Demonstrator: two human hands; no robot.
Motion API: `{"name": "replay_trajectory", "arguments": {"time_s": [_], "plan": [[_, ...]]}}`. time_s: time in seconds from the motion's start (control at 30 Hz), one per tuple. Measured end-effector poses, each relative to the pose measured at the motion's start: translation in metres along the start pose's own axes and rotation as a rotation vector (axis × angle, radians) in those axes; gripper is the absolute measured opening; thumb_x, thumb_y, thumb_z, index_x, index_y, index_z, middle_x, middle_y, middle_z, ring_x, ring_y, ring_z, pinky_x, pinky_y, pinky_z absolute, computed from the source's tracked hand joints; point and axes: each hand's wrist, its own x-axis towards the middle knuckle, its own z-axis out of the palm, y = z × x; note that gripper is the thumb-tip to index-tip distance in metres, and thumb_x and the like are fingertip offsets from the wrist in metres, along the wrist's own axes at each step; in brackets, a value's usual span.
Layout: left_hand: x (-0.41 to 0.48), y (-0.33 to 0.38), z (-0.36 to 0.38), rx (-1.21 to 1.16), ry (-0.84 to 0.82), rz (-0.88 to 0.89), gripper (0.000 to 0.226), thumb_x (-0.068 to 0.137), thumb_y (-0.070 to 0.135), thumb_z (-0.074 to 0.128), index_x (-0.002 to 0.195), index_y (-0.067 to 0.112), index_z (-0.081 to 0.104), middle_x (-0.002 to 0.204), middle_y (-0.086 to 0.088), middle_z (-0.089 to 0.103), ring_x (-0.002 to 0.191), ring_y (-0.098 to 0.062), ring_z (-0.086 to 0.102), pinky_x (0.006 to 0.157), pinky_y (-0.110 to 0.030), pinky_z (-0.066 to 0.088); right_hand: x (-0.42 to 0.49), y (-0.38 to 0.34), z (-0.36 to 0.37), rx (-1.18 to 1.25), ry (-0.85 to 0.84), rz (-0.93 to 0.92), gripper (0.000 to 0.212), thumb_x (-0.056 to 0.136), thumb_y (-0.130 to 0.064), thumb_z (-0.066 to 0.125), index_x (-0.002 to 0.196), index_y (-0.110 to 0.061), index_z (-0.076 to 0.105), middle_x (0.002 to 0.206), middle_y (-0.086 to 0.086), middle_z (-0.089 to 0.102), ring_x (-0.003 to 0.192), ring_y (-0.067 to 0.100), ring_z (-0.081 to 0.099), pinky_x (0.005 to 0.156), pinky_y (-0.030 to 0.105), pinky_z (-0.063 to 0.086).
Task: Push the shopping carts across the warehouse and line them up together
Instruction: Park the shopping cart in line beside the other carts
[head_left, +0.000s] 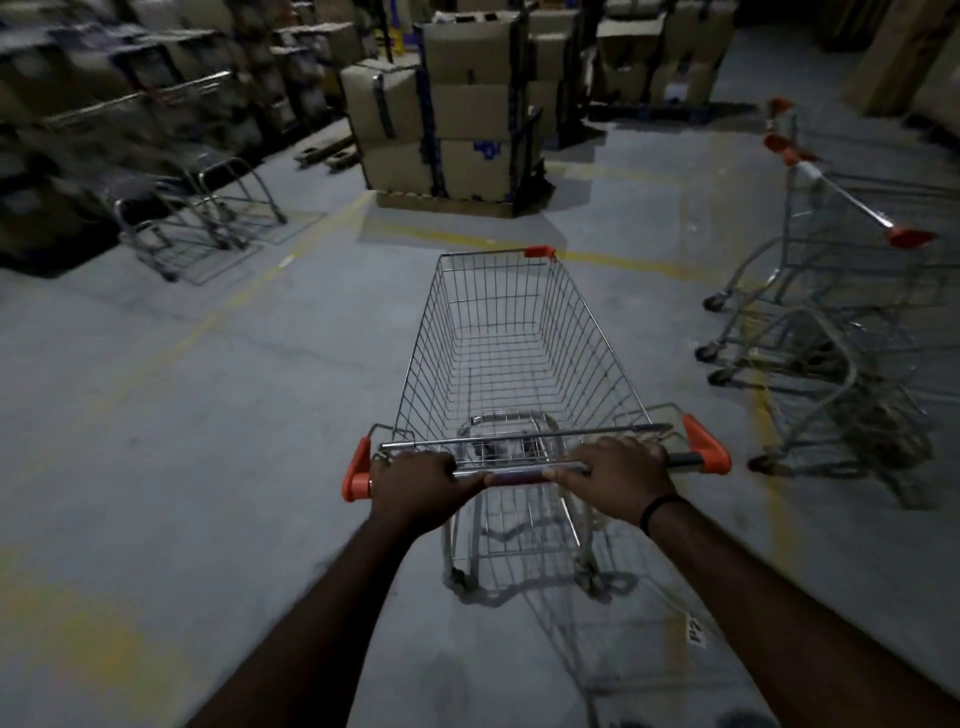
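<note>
Head view: left hand (415, 486) and right hand (618, 478) both curled round the handle bar (514, 475) of the shopping cart (511, 343); its basket extends ahead of the hands. Nested carts (831, 322) right of it, well apart.

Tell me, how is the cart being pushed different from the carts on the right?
The pushed cart stands alone; the carts on the right are bunched together. The left hand and right hand grip the pushed cart's handle; nobody touches the carts on the right. Both are silver wire with orange corners.
</note>
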Motion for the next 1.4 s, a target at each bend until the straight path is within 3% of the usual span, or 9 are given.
{"name": "replay_trajectory", "arguments": {"time_s": [0.13,0.2,0.27,0.37,0.6,0.97,1.07,1.27,1.4], "plan": [[0.001,-0.036,-0.001,-0.033,0.004,-0.083,0.083,0.066,0.094,0.008,0.079,0.029,0.057,0.098,0.007,0.069,0.107,-0.022,0.061,0.099,-0.048,0.035,0.032,-0.038,-0.006,-0.019,-0.003,-0.067,0.073,0.073,-0.094,0.029,0.09,-0.033,0.065,0.115,-0.003,0.068,0.114,0.025,0.058,0.098,0.044,0.035],[0.002,-0.056,-0.001,-0.033,0.001,-0.125,0.089,0.066,0.092,0.006,0.093,0.031,0.065,0.109,0.008,0.067,0.114,-0.023,0.057,0.101,-0.051,0.034,0.047,-0.059,-0.009,0.004,-0.012,-0.109,0.069,0.072,-0.095,0.03,0.069,-0.03,0.053,0.104,-0.003,0.068,0.107,0.024,0.06,0.095,0.044,0.038],[0.004,-0.076,-0.002,-0.035,-0.006,-0.16,0.093,0.067,0.091,0.005,0.107,0.034,0.066,0.119,0.009,0.064,0.12,-0.022,0.053,0.103,-0.054,0.033,0.062,-0.08,-0.011,0.022,-0.016,-0.141,0.071,0.072,-0.095,0.031,0.064,-0.027,0.051,0.095,-0.004,0.068,0.101,0.023,0.062,0.092,0.044,0.04],[0.01,-0.109,-0.005,-0.055,-0.009,-0.194,0.098,0.064,0.09,0.001,0.114,0.035,0.064,0.124,0.011,0.062,0.124,-0.021,0.049,0.103,-0.056,0.032,0.088,-0.111,-0.009,0.025,-0.011,-0.199,0.078,0.071,-0.096,0.03,0.062,-0.023,0.056,0.08,-0.006,0.064,0.09,0.021,0.062,0.088,0.042,0.04],[0.036,-0.17,-0.011,-0.059,-0.032,-0.302,0.087,0.073,0.088,0.009,0.114,0.036,0.065,0.125,0.011,0.062,0.126,-0.02,0.046,0.104,-0.057,0.032,0.157,-0.173,-0.007,-0.012,0.003,-0.334,0.082,0.067,-0.099,0.023,0.061,-0.025,0.055,0.077,-0.008,0.061,0.087,0.018,0.06,0.088,0.043,0.038],[0.13,-0.253,-0.017,-0.068,0.012,-0.487,0.097,0.067,0.091,0.0,0.114,0.036,0.064,0.124,0.014,0.061,0.126,-0.018,0.045,0.1,-0.05,0.032,0.308,-0.255,-0.016,0.004,0.038,-0.542,0.082,0.056,-0.102,0.013,0.06,-0.027,0.049,0.09,-0.004,0.066,0.101,0.024,0.059,0.094,0.045,0.036],[0.16,-0.278,-0.02,-0.076,0.019,-0.545,0.095,0.067,0.091,0.002,0.114,0.037,0.064,0.124,0.015,0.061,0.126,-0.017,0.045,0.1,-0.049,0.032,0.353,-0.278,-0.017,-0.004,0.017,-0.576,0.079,0.062,-0.101,0.02,0.067,-0.029,0.053,0.097,-0.004,0.067,0.108,0.026,0.057,0.1,0.047,0.033],[0.211,-0.318,-0.026,-0.068,0.034,-0.656,0.095,0.069,0.094,0.003,0.11,0.037,0.066,0.123,0.015,0.061,0.129,-0.018,0.042,0.102,-0.051,0.031,0.428,-0.321,-0.024,-0.05,-0.014,-0.655,0.08,0.066,-0.099,0.022,0.074,-0.028,0.058,0.088,-0.007,0.059,0.108,0.026,0.055,0.1,0.049,0.032],[0.241,-0.341,-0.03,-0.09,0.03,-0.706,0.095,0.067,0.095,0.002,0.111,0.038,0.066,0.128,0.015,0.06,0.138,-0.021,0.034,0.105,-0.054,0.03,0.47,-0.344,-0.027,-0.037,0.002,-0.698,0.084,0.062,-0.1,0.016,0.074,-0.028,0.058,0.094,-0.006,0.065,0.109,0.025,0.055,0.1,0.048,0.032]]}}
